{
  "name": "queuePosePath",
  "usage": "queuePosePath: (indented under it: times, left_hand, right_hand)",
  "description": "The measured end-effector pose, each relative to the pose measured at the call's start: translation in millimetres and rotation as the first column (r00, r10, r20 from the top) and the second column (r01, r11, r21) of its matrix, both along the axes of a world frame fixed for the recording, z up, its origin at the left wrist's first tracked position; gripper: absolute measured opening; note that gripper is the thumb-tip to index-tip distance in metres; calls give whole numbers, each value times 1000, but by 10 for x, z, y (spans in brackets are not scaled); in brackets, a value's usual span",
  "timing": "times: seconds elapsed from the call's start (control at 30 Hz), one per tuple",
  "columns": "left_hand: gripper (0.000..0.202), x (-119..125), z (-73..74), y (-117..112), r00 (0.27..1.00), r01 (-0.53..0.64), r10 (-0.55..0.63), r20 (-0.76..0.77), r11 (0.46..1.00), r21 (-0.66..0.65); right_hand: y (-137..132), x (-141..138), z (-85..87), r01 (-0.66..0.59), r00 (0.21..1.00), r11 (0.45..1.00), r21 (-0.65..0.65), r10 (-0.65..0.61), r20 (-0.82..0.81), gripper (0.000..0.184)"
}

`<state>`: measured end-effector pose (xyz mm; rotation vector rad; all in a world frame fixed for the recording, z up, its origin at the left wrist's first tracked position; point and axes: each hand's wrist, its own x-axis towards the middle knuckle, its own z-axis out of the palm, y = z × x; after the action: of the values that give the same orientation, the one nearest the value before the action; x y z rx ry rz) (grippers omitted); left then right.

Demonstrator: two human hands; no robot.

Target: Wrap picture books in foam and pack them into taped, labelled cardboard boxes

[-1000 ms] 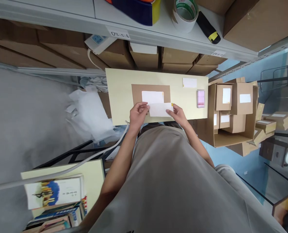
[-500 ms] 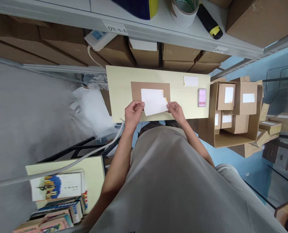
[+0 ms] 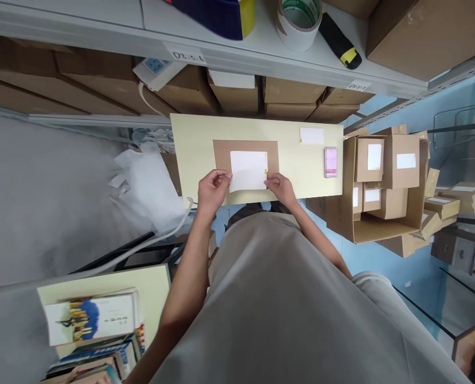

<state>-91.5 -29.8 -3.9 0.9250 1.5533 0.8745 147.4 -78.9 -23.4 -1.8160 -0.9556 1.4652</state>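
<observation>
held slip over card, seen from above: the slip [image 3: 247,181] spans the gap between your left hand [image 3: 214,186] and your right hand [image 3: 280,186], the fingers of each pinching one side edge. it lies over the near part of the brown card [image 3: 223,152] on the worktop [image 3: 301,178], just below or overlapping a second white sheet [image 3: 247,158]; the border between the two is hard to make out, and whether the slip touches the card cannot be told. for good handling, you would do best to draw both edges evenly taut, keep them level, and square the slip to the card's sides before pressing. writing: the shelf tag [image 3: 185,54] seems to bear "d2", its remaining marks uncertain; the box label [image 3: 406,161] and the book [image 3: 115,316] show nothing legible, nor can any brand be read on the tape roll [image 3: 295,38].
</observation>
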Motion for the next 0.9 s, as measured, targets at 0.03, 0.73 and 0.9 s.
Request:
queuePosePath:
  times: [0.03,0.73,0.9]
  left_hand:
    - [10,-10,-9,0,1000,7,-7,-1,1000,2]
    - [6,135,-465,709,924,118,-99,-370,993,30]
    - [7,161,-609,854,926,99,-100,-364,995,-23]
  right_hand:
    - [-3,2,1,0,1000,1000,3,0,16,30]
    - [821,312,-123,-177,956,982,60,157,248,15]
    - [926,263,-146,-144,943,989,-23,145,299,14]
